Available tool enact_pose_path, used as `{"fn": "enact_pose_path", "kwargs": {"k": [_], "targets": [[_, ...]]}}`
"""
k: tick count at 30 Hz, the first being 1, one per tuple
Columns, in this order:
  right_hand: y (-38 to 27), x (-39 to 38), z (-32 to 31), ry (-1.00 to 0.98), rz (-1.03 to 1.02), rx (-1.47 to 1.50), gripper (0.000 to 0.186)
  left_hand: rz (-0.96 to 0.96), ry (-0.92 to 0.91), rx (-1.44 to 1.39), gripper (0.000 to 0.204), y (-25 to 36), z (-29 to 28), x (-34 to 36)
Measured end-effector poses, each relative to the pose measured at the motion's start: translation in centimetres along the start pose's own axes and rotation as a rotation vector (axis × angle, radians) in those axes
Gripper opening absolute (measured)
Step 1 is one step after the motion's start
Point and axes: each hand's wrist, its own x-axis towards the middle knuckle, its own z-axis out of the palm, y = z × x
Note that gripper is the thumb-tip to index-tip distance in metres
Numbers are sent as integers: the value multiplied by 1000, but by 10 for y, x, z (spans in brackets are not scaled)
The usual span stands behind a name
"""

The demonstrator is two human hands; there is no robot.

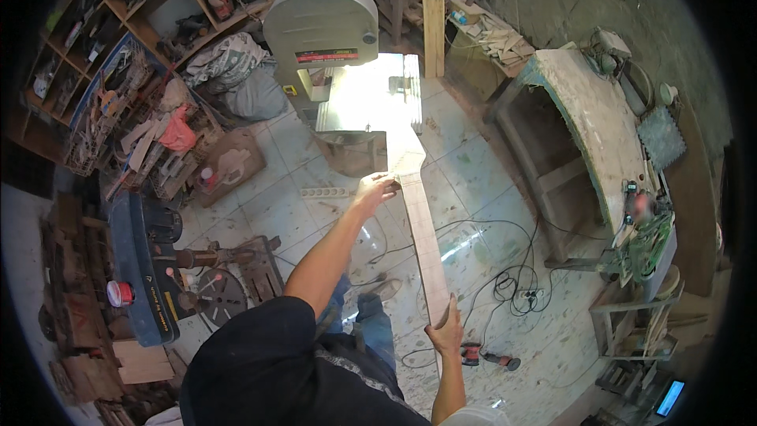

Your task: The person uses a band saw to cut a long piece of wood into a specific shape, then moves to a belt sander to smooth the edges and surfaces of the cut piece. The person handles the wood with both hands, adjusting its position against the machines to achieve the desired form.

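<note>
A long pale wooden guitar neck blank (423, 238) with an angled headstock end stretches from the band saw (322, 31) back toward my body. Its headstock end reaches the near edge of the brightly lit saw table (347, 117). My left hand (377, 191) grips the blank's left edge just below the headstock, thumb and fingers closed around it. Farther back along the blank, my right hand (447, 333) is wrapped around it from the right edge. Pencil-like lines cross the wood. Glare hides the blade and the middle of the saw table.
A drill press (146, 268) lies at left, near stacked wood. Cables (512, 284) and a red-and-black power tool (471, 353) lie on the tiled floor (303, 217) at right. A cluttered workbench (587, 102) stands far right. Shelves (130, 12) and sacks (236, 71) fill the far left.
</note>
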Motion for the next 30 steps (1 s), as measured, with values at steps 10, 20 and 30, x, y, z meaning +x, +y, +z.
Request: {"fn": "enact_pose_path", "kwargs": {"k": [10,20,30], "targets": [[50,11,-32,-217,64,69,75,32,-12,-32,22,15,-10,-93],[53,13,-54,-437,60,110,78,207,-8,99,29,22,-15,-134],[60,-8,-51,-483,77,186,86,265,11,56,27,24,-9,-148]]}}
